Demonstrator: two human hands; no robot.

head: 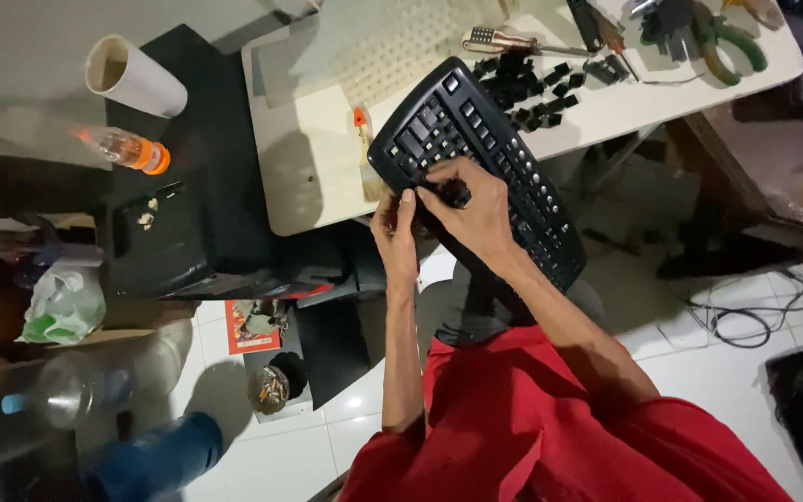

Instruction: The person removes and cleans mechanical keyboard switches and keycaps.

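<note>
A black computer keyboard (pixel 476 158) lies tilted across the front edge of a white table (pixel 313 172), half overhanging my lap. My left hand (pixel 394 232) grips the keyboard's near edge from below, thumb on top. My right hand (pixel 476 209) rests on the keys with its fingers curled around a small black keycap (pixel 455 192). A heap of loose black keycaps (pixel 532 88) sits on the table just behind the keyboard.
A small brush with an orange tip (pixel 364 149) lies left of the keyboard. Screwdrivers (pixel 513 42) and green-handled pliers (pixel 727 42) lie at the table's far end. A black cabinet (pixel 197 167) with a white tube (pixel 132 76) and orange-capped bottle (pixel 127 149) stands left. Cables (pixel 755 311) trail on the tiled floor.
</note>
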